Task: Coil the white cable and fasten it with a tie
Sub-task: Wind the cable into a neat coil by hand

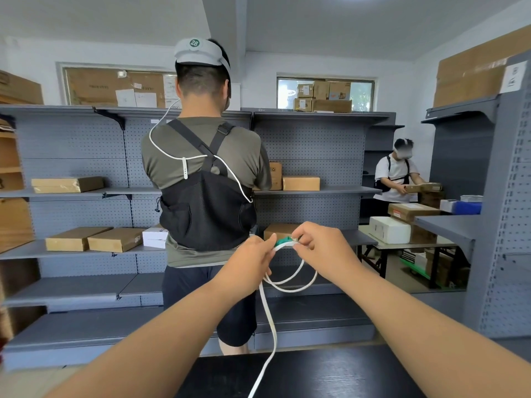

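- The left hand (253, 261) is held raised at the middle of the view, its fingers closed around the gathered top of a flat white cable (275, 337).
- The right hand (321, 248) is set just beside the left, with a small green tie (284, 240) pinched between thumb and forefinger at the top of the coil.
- The green tie is seen lying against the cable between the two hands; whether it is fastened cannot be told.
- Loose loops of the cable are hung below the hands. One tail is dropped from the left hand to a black wood-grain tabletop (330, 374) and is cut off by the lower edge of the view.
- Beyond the table, a person in an olive shirt and black mesh vest (207, 168) is seen from behind, facing grey metal pegboard shelving (316, 145).
- Brown cardboard boxes (300, 183) are laid on several shelves.
- A second person in a white shirt (398, 173) is seen at the far right, holding a box.
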A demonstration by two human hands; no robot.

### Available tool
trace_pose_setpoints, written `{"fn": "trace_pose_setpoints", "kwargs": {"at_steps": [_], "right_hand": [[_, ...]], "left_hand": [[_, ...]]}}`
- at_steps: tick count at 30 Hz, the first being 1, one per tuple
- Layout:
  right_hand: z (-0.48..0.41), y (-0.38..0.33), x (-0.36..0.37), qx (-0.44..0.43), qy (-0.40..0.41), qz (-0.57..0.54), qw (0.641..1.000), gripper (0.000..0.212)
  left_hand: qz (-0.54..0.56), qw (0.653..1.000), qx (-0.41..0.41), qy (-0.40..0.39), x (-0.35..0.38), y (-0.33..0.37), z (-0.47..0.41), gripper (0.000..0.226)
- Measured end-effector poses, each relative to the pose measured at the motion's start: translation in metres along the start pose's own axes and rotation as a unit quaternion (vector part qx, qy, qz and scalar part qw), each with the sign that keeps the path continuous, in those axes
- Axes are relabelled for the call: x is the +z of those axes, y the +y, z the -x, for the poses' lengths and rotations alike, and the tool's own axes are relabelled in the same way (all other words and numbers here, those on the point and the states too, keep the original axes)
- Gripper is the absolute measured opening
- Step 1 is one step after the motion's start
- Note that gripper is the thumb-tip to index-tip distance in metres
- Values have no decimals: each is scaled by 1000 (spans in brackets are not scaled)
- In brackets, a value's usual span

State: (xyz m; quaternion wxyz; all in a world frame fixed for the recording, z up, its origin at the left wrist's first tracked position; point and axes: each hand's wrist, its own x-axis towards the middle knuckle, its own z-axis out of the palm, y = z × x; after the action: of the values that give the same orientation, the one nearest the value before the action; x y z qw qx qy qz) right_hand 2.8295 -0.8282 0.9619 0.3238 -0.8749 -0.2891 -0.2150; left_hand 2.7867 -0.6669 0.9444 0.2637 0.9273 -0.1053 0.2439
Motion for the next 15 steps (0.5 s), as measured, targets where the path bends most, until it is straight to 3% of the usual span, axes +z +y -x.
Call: {"fn": "trace_pose_setpoints", "kwargs": {"at_steps": [5, 9, 15], "right_hand": [[2, 3, 4, -27, 4, 20, 999, 18], [5, 1, 6, -29, 14, 3, 999, 21], [3, -2, 5, -17, 16, -19, 1000, 15]], "left_hand": [[-68, 997, 29, -25, -3, -4, 1, 39], [-59, 997, 21, -34, -4, -4, 0, 40], [62, 998, -4, 10, -7, 1, 4, 24]]}}
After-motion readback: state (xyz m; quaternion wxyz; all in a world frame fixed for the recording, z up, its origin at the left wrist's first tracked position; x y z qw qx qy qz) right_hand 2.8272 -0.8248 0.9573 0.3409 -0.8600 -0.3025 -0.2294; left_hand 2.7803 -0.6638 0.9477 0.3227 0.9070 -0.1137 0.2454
